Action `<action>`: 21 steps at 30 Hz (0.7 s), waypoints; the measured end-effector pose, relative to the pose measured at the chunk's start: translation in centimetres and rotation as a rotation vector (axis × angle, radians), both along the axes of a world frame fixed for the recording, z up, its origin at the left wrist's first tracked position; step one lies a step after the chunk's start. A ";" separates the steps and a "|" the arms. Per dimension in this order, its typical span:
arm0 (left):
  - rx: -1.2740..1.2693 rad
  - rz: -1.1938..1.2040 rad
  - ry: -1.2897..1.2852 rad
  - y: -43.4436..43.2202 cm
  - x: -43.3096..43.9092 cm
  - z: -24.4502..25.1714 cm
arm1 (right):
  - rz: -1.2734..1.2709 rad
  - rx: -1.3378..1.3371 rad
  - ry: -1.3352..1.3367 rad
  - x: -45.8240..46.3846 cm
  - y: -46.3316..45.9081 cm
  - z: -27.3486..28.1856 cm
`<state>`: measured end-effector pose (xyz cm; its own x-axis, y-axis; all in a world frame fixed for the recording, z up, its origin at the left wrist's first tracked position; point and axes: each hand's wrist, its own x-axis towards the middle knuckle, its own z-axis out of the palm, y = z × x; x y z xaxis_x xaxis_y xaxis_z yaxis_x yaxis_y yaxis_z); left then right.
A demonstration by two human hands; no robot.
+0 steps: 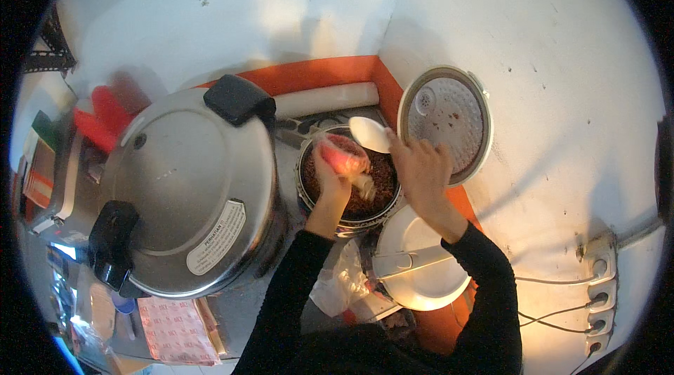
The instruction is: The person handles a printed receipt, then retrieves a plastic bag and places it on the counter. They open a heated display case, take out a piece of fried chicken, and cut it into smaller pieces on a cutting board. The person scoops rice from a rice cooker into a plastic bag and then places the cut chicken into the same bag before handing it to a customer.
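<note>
An open rice cooker (397, 209) stands before me with dark reddish-brown grains (383, 175) inside. Over its mouth, my left hand (331, 185) grips a small red packet (345, 156), blurred and partly see-through. A pale, crumpled part hangs below the packet, above the grains. My right hand (424, 169) holds a white spoon (369, 134), its bowl over the far right side of the cooker. Behind that hand, the cooker's raised lid (447, 117) leans near the wall, with brown bits stuck to its metal inner face.
A large steel pressure cooker (184, 175) with black handles fills the left. Closer on the right sits a second, closed white cooker (421, 275), beside a clear plastic bag (339, 283). Printed wrapping paper (176, 327), red oven mitts (105, 117) and wall sockets with plugs (600, 269) surround them.
</note>
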<state>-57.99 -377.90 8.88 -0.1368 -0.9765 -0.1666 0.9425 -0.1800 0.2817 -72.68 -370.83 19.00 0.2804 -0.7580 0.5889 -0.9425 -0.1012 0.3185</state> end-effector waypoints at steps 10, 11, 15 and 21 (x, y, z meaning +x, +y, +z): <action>0.019 -0.092 -0.084 14.1 5.9 -0.3 | 0.110 0.426 0.323 -0.8 -0.6 -4.8; 0.048 -0.170 0.013 14.7 6.3 -0.3 | -0.027 0.539 0.211 -1.8 -0.5 -4.2; 0.026 -0.249 -0.062 16.2 6.2 -0.1 | -0.048 0.688 -0.208 -2.4 -2.5 -2.8; -0.379 0.021 -0.423 16.9 6.8 0.0 | -0.072 0.939 -0.465 -1.4 -3.1 -3.1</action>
